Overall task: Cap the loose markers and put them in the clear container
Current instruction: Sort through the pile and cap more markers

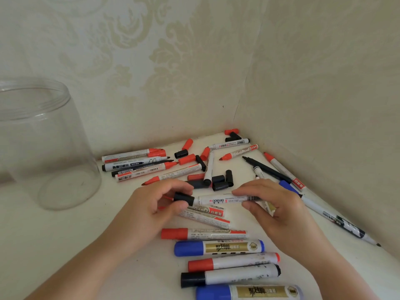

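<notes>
My right hand (pixel 279 208) grips the barrel of a white marker (pixel 220 200) that lies level above the table. My left hand (pixel 158 204) pinches a black cap (pixel 184 198) at that marker's left end. The cap touches the marker's tip; how far it is pushed on I cannot tell. The clear container (pixel 41 146) stands open and upright at the far left, with nothing in it. Several uncapped markers (pixel 138 164) and loose red caps (pixel 187 144) and black caps (pixel 220 182) lie scattered behind my hands.
Several capped red, blue and black markers (pixel 218 247) lie in a row near the front edge. More markers (pixel 333 217) lie along the right wall. The white table (pixel 86 234) sits in a corner of two papered walls.
</notes>
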